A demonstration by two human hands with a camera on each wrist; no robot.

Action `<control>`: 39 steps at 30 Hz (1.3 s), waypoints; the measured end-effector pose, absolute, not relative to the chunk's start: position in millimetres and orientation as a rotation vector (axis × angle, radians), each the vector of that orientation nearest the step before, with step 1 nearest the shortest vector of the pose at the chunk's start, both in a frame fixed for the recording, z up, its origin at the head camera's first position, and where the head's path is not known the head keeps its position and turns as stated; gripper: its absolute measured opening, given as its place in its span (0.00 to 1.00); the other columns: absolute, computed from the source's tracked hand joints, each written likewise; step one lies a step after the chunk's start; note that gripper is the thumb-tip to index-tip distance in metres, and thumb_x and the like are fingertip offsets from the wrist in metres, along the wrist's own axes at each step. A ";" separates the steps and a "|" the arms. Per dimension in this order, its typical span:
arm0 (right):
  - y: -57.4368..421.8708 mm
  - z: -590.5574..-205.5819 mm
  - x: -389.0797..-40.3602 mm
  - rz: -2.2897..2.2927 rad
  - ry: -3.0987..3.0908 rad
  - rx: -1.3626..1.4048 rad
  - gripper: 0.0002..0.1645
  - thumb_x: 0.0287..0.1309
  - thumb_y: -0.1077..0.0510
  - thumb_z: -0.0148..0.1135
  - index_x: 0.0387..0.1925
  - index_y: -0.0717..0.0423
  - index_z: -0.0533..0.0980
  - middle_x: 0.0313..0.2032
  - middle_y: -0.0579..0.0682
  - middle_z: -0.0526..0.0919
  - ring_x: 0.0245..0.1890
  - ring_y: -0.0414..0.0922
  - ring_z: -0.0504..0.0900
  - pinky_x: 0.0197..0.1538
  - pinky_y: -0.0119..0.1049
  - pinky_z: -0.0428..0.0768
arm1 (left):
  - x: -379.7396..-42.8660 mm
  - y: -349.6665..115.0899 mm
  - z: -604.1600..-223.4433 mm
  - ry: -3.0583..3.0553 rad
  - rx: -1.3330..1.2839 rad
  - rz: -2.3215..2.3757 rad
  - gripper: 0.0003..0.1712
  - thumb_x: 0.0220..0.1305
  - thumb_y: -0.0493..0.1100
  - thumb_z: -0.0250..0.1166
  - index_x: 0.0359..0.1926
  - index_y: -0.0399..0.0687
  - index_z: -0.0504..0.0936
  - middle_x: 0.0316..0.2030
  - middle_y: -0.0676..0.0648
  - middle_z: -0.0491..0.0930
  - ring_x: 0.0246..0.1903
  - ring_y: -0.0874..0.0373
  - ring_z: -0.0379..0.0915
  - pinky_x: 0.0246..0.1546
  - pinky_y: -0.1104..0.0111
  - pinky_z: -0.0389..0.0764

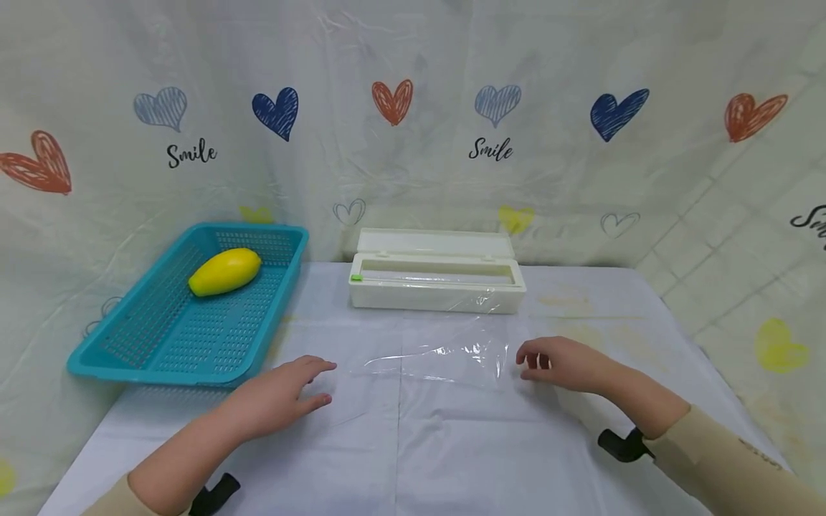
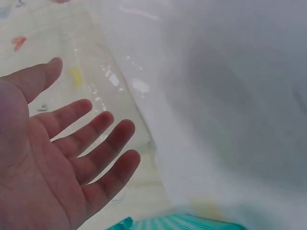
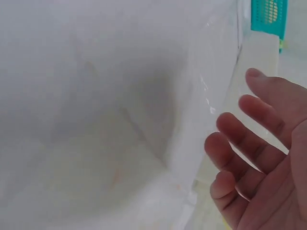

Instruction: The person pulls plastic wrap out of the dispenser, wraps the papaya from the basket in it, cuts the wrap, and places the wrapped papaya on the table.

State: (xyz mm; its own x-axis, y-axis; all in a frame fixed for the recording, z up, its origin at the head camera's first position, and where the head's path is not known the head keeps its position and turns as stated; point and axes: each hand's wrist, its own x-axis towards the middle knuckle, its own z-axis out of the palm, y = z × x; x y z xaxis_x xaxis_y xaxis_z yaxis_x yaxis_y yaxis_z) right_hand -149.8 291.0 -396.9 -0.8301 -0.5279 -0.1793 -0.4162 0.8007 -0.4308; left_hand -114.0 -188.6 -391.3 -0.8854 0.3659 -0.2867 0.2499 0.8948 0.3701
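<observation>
I'm watching the left hand [image 1: 277, 398] just off the near-left end of a clear, glossy sheet of plastic film [image 1: 445, 358], thumb and fingers spread apart with nothing between them. Over on the other side, the right hand [image 1: 561, 365] hangs just beside the film's right edge, its fingers loosely bent and gripping nothing; I can't tell whether a fingertip grazes the plastic. The film itself lies between the two, on the white-covered counter [image 1: 452, 459], in front of a long white box [image 1: 439, 297] with its lid [image 1: 439, 245] tipped back; it seems to run up over the box's front wall, near a pale roll [image 1: 432, 278] inside. To the left sits a turquoise perforated plastic basket [image 1: 200, 333], a smooth, oblong yellow fruit [image 1: 226, 272] lying in it toward the back. For handling this sheet, I'd say keep both hands low and level, take the two near corners lightly between thumb and fingertip, and draw outward evenly so the creases ease out. Film this thin will probably cling and fold on itself, so slow, matched tension looks best to me; an uneven tug could skew it or drag the light-looking box.
</observation>
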 end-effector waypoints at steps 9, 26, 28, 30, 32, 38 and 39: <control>299.1 -385.4 -178.7 -0.687 2.816 -0.573 0.26 0.58 0.48 0.71 0.56 0.52 0.78 0.38 0.42 0.78 0.38 0.42 0.76 0.38 0.35 0.77 | -132.4 -195.7 -337.5 2.835 0.461 0.579 0.33 0.68 0.63 0.60 0.70 0.60 0.69 0.61 0.49 0.75 0.57 0.50 0.72 0.48 0.52 0.81; 327.7 -385.0 -243.2 -0.841 2.890 -0.388 0.39 0.57 0.40 0.70 0.66 0.51 0.72 0.45 0.52 0.78 0.40 0.48 0.76 0.37 0.38 0.76 | -237.1 -259.8 -275.0 2.891 0.377 0.638 0.35 0.74 0.58 0.54 0.72 0.42 0.63 0.64 0.36 0.69 0.61 0.37 0.65 0.58 0.42 0.68; 329.2 -387.7 -248.0 -0.857 2.886 -0.378 0.39 0.57 0.40 0.70 0.66 0.51 0.72 0.45 0.53 0.78 0.39 0.47 0.77 0.37 0.38 0.76 | -249.4 -273.0 -276.3 2.905 0.372 0.628 0.34 0.74 0.56 0.54 0.71 0.40 0.64 0.64 0.33 0.68 0.61 0.35 0.65 0.60 0.40 0.65; 330.4 -390.2 -252.5 -0.865 2.880 -0.371 0.40 0.57 0.39 0.70 0.67 0.51 0.72 0.45 0.53 0.78 0.39 0.47 0.77 0.37 0.37 0.76 | -260.2 -286.0 -279.0 2.910 0.354 0.608 0.34 0.75 0.55 0.54 0.70 0.37 0.64 0.65 0.31 0.67 0.61 0.33 0.63 0.60 0.39 0.64; 331.2 -392.4 -256.7 -0.862 2.878 -0.361 0.41 0.57 0.39 0.69 0.67 0.50 0.71 0.45 0.53 0.78 0.40 0.48 0.78 0.38 0.38 0.76 | -270.6 -298.3 -284.3 2.919 0.323 0.592 0.33 0.75 0.53 0.55 0.69 0.36 0.64 0.65 0.29 0.66 0.61 0.31 0.61 0.60 0.38 0.62; 331.5 -399.1 -270.0 -0.845 2.851 -0.351 0.42 0.57 0.36 0.67 0.69 0.48 0.70 0.48 0.53 0.79 0.41 0.48 0.79 0.41 0.39 0.77 | -289.3 -334.7 -304.5 2.907 0.196 0.487 0.33 0.73 0.48 0.57 0.68 0.30 0.63 0.64 0.25 0.63 0.61 0.27 0.58 0.61 0.37 0.61; 331.0 -399.9 -271.8 -0.847 2.841 -0.351 0.42 0.57 0.36 0.67 0.69 0.48 0.70 0.49 0.53 0.79 0.42 0.48 0.79 0.42 0.40 0.77 | -290.5 -340.5 -308.3 2.900 0.175 0.465 0.34 0.73 0.48 0.58 0.68 0.29 0.62 0.64 0.24 0.62 0.61 0.27 0.58 0.61 0.36 0.61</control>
State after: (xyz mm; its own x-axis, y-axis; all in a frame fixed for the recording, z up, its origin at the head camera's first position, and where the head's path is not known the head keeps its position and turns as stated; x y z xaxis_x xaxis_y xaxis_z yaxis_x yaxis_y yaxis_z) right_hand -271.8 331.0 -399.9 -0.9603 -0.2668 -0.0820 -0.1783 0.8124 -0.5552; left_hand -290.5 -340.5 -308.3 -0.9732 0.1474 -0.1764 0.0849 0.9435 0.3203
